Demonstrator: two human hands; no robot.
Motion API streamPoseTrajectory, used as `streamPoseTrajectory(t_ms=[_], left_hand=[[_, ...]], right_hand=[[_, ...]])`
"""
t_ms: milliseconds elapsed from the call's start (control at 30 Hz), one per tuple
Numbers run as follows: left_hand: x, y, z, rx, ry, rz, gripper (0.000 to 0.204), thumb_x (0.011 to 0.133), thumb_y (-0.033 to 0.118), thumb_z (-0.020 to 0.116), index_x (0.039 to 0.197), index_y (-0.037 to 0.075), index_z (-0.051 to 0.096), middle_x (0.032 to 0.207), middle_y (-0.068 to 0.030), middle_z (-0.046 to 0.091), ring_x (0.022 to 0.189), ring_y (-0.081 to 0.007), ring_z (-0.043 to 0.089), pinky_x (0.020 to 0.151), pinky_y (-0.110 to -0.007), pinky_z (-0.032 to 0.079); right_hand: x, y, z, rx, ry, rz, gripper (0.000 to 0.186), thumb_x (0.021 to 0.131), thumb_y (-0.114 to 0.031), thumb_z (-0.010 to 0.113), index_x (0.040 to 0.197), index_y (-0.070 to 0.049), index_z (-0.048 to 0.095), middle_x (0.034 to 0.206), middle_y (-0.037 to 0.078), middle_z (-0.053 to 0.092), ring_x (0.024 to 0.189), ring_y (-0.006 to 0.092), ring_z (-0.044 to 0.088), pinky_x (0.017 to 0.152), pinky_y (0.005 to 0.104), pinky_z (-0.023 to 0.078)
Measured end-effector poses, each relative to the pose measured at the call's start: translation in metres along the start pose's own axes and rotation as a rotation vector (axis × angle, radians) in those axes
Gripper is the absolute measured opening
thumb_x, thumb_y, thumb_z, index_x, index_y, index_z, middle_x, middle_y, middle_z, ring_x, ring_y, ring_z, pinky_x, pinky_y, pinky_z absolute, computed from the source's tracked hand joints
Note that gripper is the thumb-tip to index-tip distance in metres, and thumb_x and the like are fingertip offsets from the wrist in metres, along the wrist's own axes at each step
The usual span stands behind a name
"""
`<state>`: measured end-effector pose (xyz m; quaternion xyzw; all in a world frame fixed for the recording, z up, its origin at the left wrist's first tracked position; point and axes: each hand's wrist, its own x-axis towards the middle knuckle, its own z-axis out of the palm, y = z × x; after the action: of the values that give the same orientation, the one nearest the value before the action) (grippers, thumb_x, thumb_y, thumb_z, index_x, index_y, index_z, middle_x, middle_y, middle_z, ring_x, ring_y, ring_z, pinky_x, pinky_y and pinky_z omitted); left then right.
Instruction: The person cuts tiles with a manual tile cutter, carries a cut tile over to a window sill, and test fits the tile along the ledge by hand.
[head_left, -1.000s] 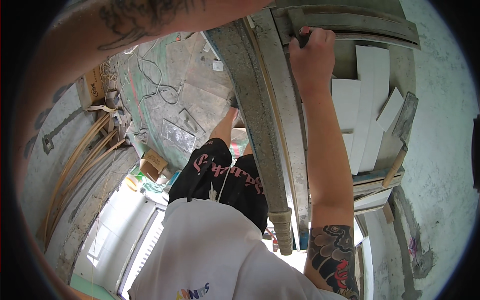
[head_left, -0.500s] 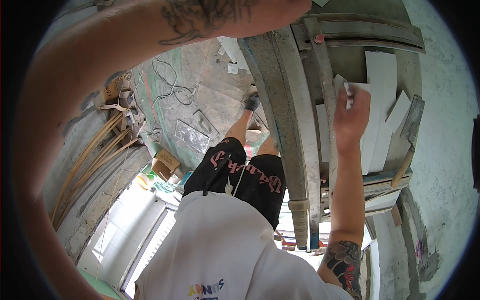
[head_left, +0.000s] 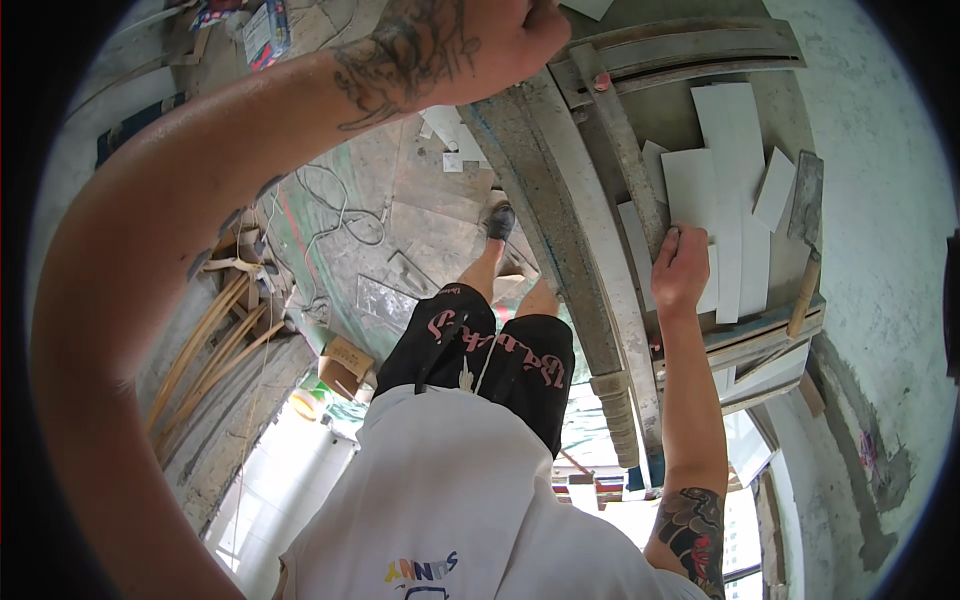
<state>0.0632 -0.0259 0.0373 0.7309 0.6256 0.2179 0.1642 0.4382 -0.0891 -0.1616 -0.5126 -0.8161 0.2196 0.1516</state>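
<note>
My right hand (head_left: 682,268) is closed, thumb and fingertips pinching the near edge of a white flat rectangular piece (head_left: 688,185), which looks like a tile offcut. Longer white strips (head_left: 735,200) and a small tilted white piece (head_left: 774,190) lie beside it on a grey board surface. At the top edge, my left hand (head_left: 525,45) is curled above the upper end of a worn, dusty beam (head_left: 540,180). Whatever its fingers hold, if anything, cannot be made out.
Right of the strips lies a flat-bladed tool with a wooden handle (head_left: 804,295). A slotted metal rail (head_left: 700,50) crosses the far end. Below left are a cardboard box (head_left: 345,365), bent wooden strips (head_left: 205,345) and a loose cable (head_left: 345,210) on the floor.
My right hand has come nearer and slightly left, and the white piece at its fingertips now shows flat among the strips. My left hand and forearm have shifted left and down in view.
</note>
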Motion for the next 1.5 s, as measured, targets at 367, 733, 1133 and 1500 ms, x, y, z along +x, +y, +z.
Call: streamPoseTrajectory(t_ms=[367,733,1133,1500], left_hand=[[-0.004,-0.004,0.008,0.143,0.001,0.049,0.005,0.086,0.012,0.059,0.089,0.007,0.059,0.077,-0.0115,0.063,0.075,-0.0327,0.065,0.064,-0.041,0.05],[0.069,-0.008,0.028,0.222,-0.794,0.353,0.04,0.084,0.03,0.074,0.115,0.007,0.062,0.103,-0.0136,0.067,0.101,-0.0335,0.065,0.087,-0.043,0.052],[0.121,0.0,0.113,0.641,-1.141,0.649,0.025,0.095,0.034,0.06,0.094,0.01,0.067,0.096,-0.0071,0.066,0.098,-0.0271,0.066,0.085,-0.043,0.053],[0.144,0.002,0.169,0.465,-1.259,0.356,0.033,0.098,0.028,0.059,0.08,0.0,0.057,0.073,-0.0089,0.067,0.077,-0.0286,0.067,0.069,-0.04,0.051]], right_hand=[[0.002,-0.006,-0.003,-0.064,-0.053,0.039,0.012,0.092,-0.017,0.057,0.09,-0.005,0.057,0.09,0.017,0.055,0.084,0.0382,0.057,0.072,0.0478,0.048],[0.002,-0.003,-0.004,-0.062,-0.087,0.12,0.016,0.09,-0.021,0.059,0.088,-0.006,0.057,0.091,0.015,0.056,0.088,0.0362,0.058,0.076,0.0467,0.049],[0.004,-0.002,-0.007,-0.035,-0.029,0.109,0.013,0.087,-0.017,0.06,0.087,-0.005,0.056,0.088,0.015,0.055,0.085,0.0359,0.058,0.073,0.046,0.049],[-0.001,0.003,-0.006,-0.01,-0.022,0.138,0.015,0.085,-0.018,0.062,0.086,-0.005,0.055,0.087,0.014,0.054,0.086,0.0354,0.058,0.073,0.0452,0.049]])
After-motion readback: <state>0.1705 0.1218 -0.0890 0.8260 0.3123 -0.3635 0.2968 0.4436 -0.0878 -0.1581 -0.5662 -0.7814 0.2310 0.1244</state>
